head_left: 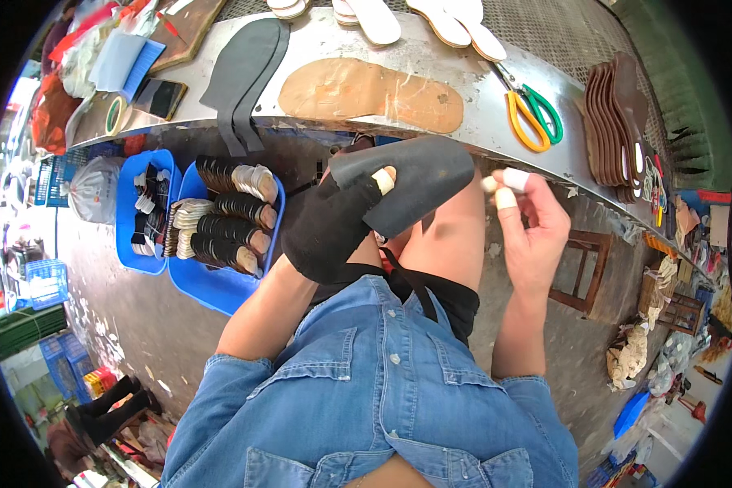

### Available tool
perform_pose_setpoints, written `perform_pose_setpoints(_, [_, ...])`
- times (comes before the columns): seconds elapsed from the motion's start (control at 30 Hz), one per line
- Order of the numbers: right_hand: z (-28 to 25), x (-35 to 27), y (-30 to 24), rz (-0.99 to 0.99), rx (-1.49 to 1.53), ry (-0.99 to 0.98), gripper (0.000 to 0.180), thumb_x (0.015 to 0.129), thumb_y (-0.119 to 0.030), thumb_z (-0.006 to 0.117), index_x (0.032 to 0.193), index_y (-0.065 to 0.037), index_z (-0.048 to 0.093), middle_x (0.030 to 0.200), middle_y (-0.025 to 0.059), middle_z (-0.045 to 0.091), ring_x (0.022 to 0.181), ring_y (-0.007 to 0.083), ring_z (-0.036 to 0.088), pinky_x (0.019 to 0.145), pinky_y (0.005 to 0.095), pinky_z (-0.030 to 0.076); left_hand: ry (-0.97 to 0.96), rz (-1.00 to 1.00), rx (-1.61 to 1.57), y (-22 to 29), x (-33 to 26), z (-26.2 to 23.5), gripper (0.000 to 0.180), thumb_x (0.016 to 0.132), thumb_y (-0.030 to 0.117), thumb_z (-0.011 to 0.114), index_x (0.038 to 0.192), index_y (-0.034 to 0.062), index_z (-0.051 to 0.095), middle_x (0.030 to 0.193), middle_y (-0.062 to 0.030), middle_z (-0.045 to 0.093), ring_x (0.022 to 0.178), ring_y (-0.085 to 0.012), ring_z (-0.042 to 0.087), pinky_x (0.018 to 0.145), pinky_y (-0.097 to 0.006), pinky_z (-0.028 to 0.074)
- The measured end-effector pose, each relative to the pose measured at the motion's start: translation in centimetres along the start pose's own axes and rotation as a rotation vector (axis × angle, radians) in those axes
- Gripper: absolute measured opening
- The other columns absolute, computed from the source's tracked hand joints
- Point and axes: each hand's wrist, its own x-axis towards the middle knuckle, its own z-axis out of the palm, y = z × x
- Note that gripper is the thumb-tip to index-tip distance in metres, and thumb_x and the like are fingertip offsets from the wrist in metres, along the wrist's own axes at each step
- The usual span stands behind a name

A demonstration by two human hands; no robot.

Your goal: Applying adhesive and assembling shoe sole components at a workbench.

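Observation:
My left hand [329, 232], in a black fingerless glove with a light cover on the thumb tip, is closed on a curved black sole piece [431, 175] held above my lap. Its thumb presses on the top face; the other fingers are hidden beneath. Off to the right of the sole piece and apart from it is my right hand [533, 228], with white covers on its fingertips. Thumb and fingers there are drawn into a pinch; something small and pale may be at the tips, too blurred to make out.
Along the metal bench [301, 41] lie dark sole pieces [244, 65], a brown sole-shaped board [366, 89], scissors [533, 114], white insoles [374, 20] and a brown stack [614, 122]. Left of my legs, blue bins [207, 289] hold rows of shoe parts. A wooden frame [581, 272] stands right.

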Motion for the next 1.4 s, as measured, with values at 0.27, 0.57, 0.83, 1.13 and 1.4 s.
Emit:
perform_pose_setpoints(0.27, [2.8,1.6,-0.7,0.322,0.509,-0.232,0.021,0.081,-0.001,0.064,0.101,0.001,0.059,0.094,0.0026,0.062,0.087,0.0085,0.057,0.081,0.0232,0.044,-0.023,0.057,-0.004,-0.2,0.4,-0.6,0.046,0.089,0.02,0.057,0.127,-0.0014,0.043,0.115,-0.0102,0.055,0.102,-0.0142,0.054,0.088,-0.028,0.044])
perform_pose_setpoints(0.57, [3.5,7.3,4.7,0.219,0.307,0.033,0.017,0.088,-0.012,0.057,0.096,0.001,0.062,0.081,0.0032,0.062,0.071,0.0085,0.057,0.067,0.0226,0.045,0.219,0.07,0.07,3.5,3.0,-3.5,0.037,0.09,0.027,0.056,0.11,-0.0033,0.058,0.099,-0.0095,0.062,0.088,-0.0136,0.057,0.076,-0.026,0.045])
perform_pose_setpoints(0.83, [5.5,26.0,9.4,-0.057,-0.86,0.177,0.04,0.071,-0.03,0.069,0.099,-0.002,0.061,0.099,0.0171,0.063,0.092,0.0339,0.06,0.079,0.044,0.048,0.001,0.089,0.074,2.8,3.3,-3.3,0.035,0.087,0.021,0.056,0.114,-0.0019,0.057,0.103,-0.0083,0.061,0.092,-0.0135,0.055,0.081,-0.027,0.044])
perform_pose_setpoints(1.13, [4.4,26.8,8.3,-0.04,-0.751,0.164,0.059,0.056,-0.019,0.076,0.108,-0.004,0.053,0.1,0.0195,0.06,0.092,0.0347,0.06,0.081,0.0452,0.048,0.055,-0.001,0.157,2.9,4.6,-3.9,0.034,0.087,0.026,0.058,0.108,-0.0002,0.06,0.096,-0.0052,0.063,0.087,-0.0126,0.057,0.076,-0.026,0.046])
perform_pose_setpoints(1.4, [4.6,20.7,9.0,0.169,0.366,0.009,0.055,0.071,-0.001,0.066,0.123,0.002,0.047,0.09,0.0092,0.06,0.08,0.0158,0.061,0.068,0.0267,0.05,0.017,-0.09,0.216,3.2,11.0,-0.6,0.055,0.085,0.04,0.061,0.117,-0.0043,0.052,0.104,-0.01,0.061,0.09,-0.0135,0.057,0.078,-0.027,0.046])
